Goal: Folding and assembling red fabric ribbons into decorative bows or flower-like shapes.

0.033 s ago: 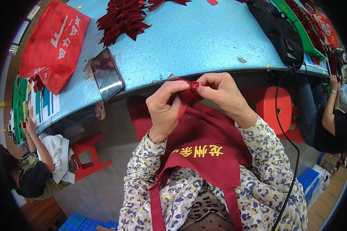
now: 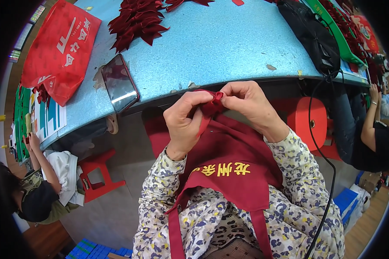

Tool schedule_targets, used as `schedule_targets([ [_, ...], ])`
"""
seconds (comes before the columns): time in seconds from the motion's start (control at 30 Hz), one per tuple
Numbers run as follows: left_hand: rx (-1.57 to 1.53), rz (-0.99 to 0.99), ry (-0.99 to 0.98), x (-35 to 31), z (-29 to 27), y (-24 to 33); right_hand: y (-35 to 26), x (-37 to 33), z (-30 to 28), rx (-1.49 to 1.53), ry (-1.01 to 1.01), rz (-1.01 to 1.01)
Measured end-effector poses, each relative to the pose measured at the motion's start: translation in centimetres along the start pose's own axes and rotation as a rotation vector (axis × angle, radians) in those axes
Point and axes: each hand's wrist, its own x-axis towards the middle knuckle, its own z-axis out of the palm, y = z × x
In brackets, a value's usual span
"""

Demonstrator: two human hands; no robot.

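Note:
Just off the near edge of the table, both my hands pinch a dark red ribbon (image 2: 218, 98), folded into a small loop at its top. My left hand (image 2: 183, 123) grips its left side between thumb and fingers, and part of the ribbon disappears behind them. On the other side, the thumb and fingertips of my right hand (image 2: 250, 103) close on the looped end. Below hangs my dark red apron (image 2: 229, 146) with yellow lettering. A pile of dark red bows (image 2: 136, 26) lies on the blue table (image 2: 212, 47), beyond my hands.
A dark phone (image 2: 120, 84) and a red bag (image 2: 62, 52) sit at the left of the table. A black pouch (image 2: 311, 36) lies at the right, its cable (image 2: 328, 172) hanging beside my right arm. Red stools (image 2: 100, 175) and co-workers (image 2: 56, 177) are at the sides.

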Motion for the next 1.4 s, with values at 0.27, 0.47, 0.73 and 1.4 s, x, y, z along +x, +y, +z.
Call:
schedule_targets([
  [0.27,0.02,-0.034,-0.19,0.3,-1.7,-0.3,0.9,0.6,-0.2,0.227,-0.134,0.012],
  [0.47,-0.137,-0.151,-0.12,0.4,-2.0,-0.2,-0.4,0.7,0.9,-1.083,0.247,-0.9],
  [0.73,-0.339,-0.241,0.037,-0.2,-1.9,1.1,-0.7,-0.9,3.4,-0.775,0.369,-0.952],
  [1.4,-0.661,-0.463,0.188,-1.2,-1.7,1.3,0.9,-2.7,6.6,-1.163,0.327,-1.155],
])
